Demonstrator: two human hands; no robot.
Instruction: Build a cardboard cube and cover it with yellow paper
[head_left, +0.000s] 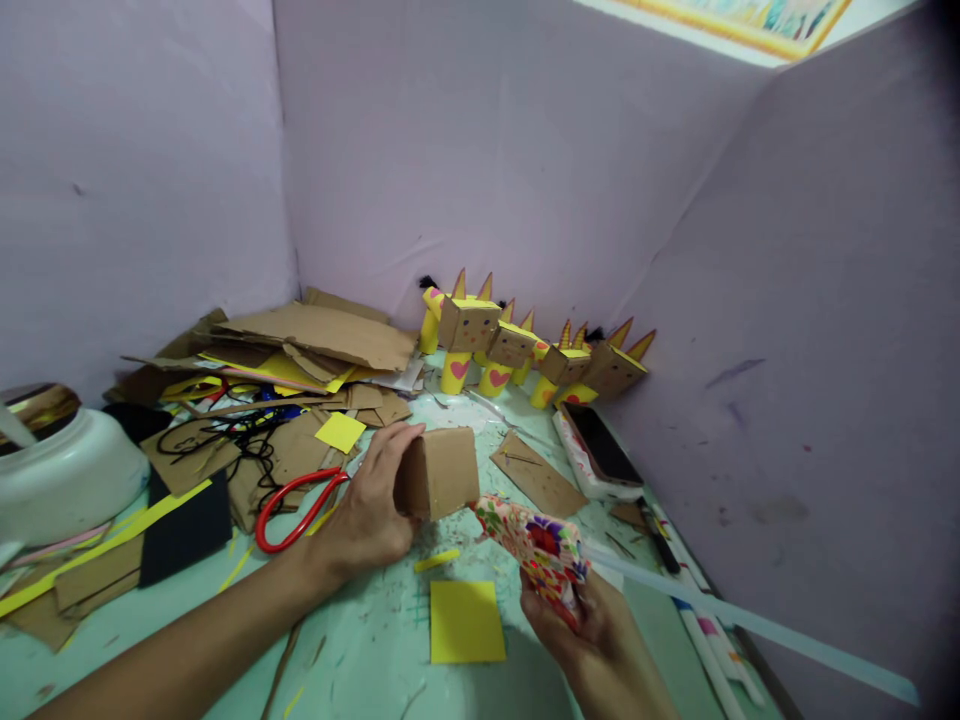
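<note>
My left hand [375,505] is closed on a small open cardboard box [452,470], with its thumb below and fingers along the top. In my right hand [577,625] is a glue gun [529,540] wrapped in floral paper, a long translucent glue stick [757,620] jutting from its back. The nozzle points at the box's lower right edge; I cannot tell whether it touches. Below the box lie a yellow paper square [468,622] and a short yellow strip [436,561]. Red-handled scissors [300,510] lie beside my left wrist, their blades mostly hidden.
Several yellow and cardboard horned animal figures [469,330] stand at the back wall. Cardboard scraps [322,330] and black cord [255,440] pile up at left, near a white pot [67,480]. A phone [600,440] on a white box and several markers [709,640] line the right side.
</note>
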